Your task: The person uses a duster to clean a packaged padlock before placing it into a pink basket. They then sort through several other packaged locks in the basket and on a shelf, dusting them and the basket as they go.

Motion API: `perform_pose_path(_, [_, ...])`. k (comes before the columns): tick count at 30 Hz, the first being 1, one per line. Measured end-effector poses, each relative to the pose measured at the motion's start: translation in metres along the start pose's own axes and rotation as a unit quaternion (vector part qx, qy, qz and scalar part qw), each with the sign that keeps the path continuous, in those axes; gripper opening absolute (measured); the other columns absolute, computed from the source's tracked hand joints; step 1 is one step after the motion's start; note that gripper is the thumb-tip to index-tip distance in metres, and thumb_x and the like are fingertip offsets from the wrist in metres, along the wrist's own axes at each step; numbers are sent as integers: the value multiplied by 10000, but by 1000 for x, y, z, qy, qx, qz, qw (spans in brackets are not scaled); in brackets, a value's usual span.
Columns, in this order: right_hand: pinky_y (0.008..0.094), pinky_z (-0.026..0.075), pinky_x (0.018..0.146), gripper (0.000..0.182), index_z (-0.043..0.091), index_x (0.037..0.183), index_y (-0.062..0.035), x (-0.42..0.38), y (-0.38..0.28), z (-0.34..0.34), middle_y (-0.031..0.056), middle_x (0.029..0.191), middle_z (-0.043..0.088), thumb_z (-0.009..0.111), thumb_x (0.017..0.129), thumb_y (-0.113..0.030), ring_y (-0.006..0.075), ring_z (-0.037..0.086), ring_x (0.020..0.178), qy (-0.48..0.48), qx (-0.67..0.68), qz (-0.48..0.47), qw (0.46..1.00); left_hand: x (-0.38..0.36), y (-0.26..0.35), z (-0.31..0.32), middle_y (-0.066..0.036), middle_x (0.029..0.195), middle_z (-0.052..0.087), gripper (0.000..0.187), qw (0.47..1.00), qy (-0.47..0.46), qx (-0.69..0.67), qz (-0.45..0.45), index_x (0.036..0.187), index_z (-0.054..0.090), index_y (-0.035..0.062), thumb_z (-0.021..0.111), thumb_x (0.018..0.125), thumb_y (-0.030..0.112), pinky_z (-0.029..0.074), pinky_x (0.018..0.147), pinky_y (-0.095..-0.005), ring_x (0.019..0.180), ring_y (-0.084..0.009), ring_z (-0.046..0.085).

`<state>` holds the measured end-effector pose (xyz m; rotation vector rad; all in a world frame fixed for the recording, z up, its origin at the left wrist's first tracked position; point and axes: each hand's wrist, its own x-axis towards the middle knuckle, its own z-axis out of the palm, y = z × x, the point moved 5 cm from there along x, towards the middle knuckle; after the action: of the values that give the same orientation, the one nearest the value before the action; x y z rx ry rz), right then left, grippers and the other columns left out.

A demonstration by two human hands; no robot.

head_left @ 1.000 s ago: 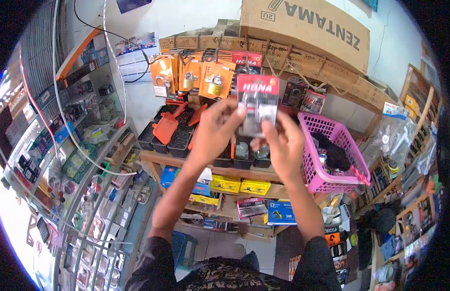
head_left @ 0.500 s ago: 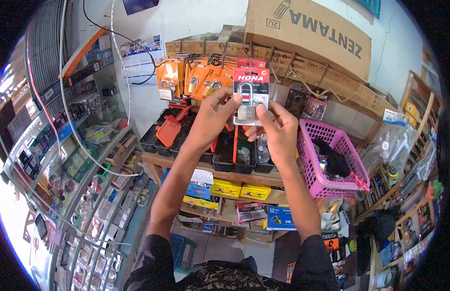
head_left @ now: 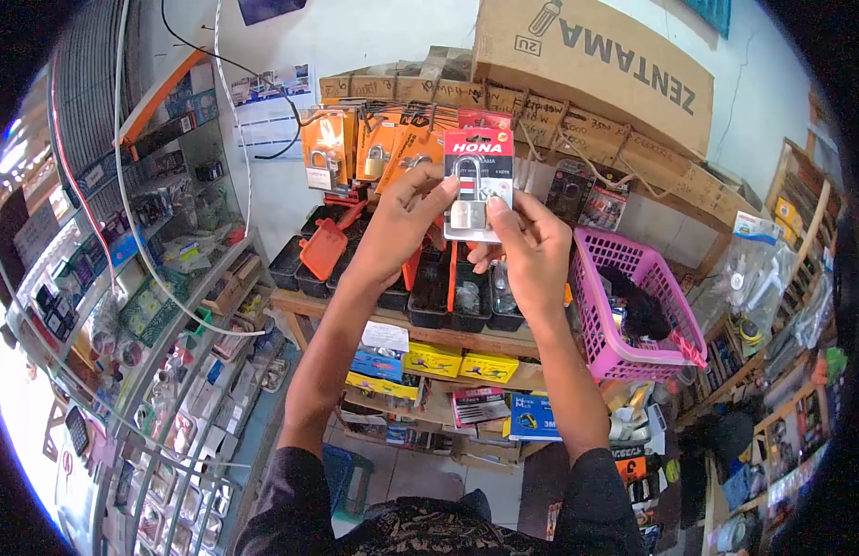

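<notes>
Padlock pack [head_left: 478,190] upright, held above worktop [head_left: 504,342], in front of hanging orange packs [head_left: 328,139]. Both arms stretched forward, elbows low. Left hand [head_left: 402,227] pinches pack's left edge, thumb on front; right hand [head_left: 533,255] grips lower right side, thumb across front. Red header reads HONA. Cardboard box [head_left: 587,79] behind shows ZENTAMA upside down; blue box [head_left: 536,426] below worktop reads 3M. Black bins [head_left: 432,298] line worktop's front edge; pink basket [head_left: 629,361] at right end. Pale wall [head_left: 402,32] behind.
</notes>
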<state>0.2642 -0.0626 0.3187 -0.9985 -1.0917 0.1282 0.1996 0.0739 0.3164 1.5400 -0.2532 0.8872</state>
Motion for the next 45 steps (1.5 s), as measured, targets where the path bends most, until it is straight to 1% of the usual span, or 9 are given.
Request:
perform_pose_path(25, [223, 460, 402, 252, 617, 1019, 60, 2, 4, 10, 83, 765, 660, 592, 945, -180, 116, 604, 500, 42, 3, 35, 998, 1, -3, -9, 30, 772, 552, 215, 999, 17, -37, -2, 925, 580, 74, 548, 970, 282, 456, 513, -205, 677, -30, 540])
perform_pose_path(30, [228, 447, 389, 220, 619, 1004, 45, 3, 20, 1, 90, 757, 667, 572, 951, -163, 124, 604, 494, 73, 9, 40, 996, 4, -7, -7, 7, 738, 565, 292, 995, 28, 93, -19, 997, 621, 0, 567, 957, 284, 404, 421, -209, 541, -34, 500])
perform_pose_path(31, [228, 433, 385, 222, 619, 1010, 40, 7, 27, -4, 89, 757, 669, 567, 954, -168, 121, 604, 494, 86, 23, 34, 995, 5, -8, -4, -27, 785, 612, 362, 995, 17, 102, -14, 1144, 591, -36, 565, 958, 274, 381, 396, -208, 495, -35, 472])
perform_pose_path(32, [229, 420, 381, 225, 619, 1016, 36, 11, 33, -8, 89, 758, 671, 562, 957, -174, 118, 605, 495, 98, 37, 29, 994, 5, -9, -3, -27, 785, 612, 362, 995, 17, 102, -14, 1144, 591, -36, 565, 958, 274, 381, 396, -208, 495, -35, 472])
perform_pose_path(34, [228, 394, 381, 232, 619, 1024, 30, 21, 45, -16, 69, 735, 661, 549, 965, -184, 104, 584, 484, 133, -11, 30, 991, 6, -6, 0, -89, 910, 660, 435, 994, 26, 104, 0, 1242, 523, -63, 571, 952, 258, 444, 459, -212, 558, -63, 551])
perform_pose_path(35, [226, 395, 393, 233, 619, 1024, 31, 27, 50, -20, 59, 721, 652, 548, 967, -183, 94, 572, 485, 129, -36, 8, 991, 5, -2, 3, -164, 1052, 659, 499, 997, 19, 68, 10, 1297, 456, -89, 578, 944, 242, 517, 576, -233, 686, -118, 641])
perform_pose_path(38, [230, 418, 440, 232, 615, 1021, 40, 42, 68, -32, 41, 696, 630, 540, 972, -174, 85, 553, 508, 140, -70, 17, 988, 7, -15, -3, -215, 1128, 633, 507, 996, 26, 83, 23, 1301, 442, -103, 582, 941, 226, 549, 686, -263, 846, -169, 672])
perform_pose_path(41, [252, 450, 495, 214, 605, 1021, 40, 61, 80, -37, 60, 767, 651, 548, 967, -159, 111, 578, 544, 140, -70, -45, 987, 2, -2, 1, -230, 1144, 626, 497, 995, 22, 96, -20, 1301, 442, -105, 576, 946, 216, 551, 684, -264, 864, -172, 671])
perform_pose_path(45, [251, 457, 502, 258, 538, 1073, 42, 79, 89, -41, 98, 800, 656, 578, 959, -187, 130, 610, 556, 120, -84, -31, 989, 3, -4, 0, -229, 1144, 626, 489, 994, 28, 102, -3, 1300, 442, -107, 572, 948, 208, 552, 685, -266, 872, -169, 668])
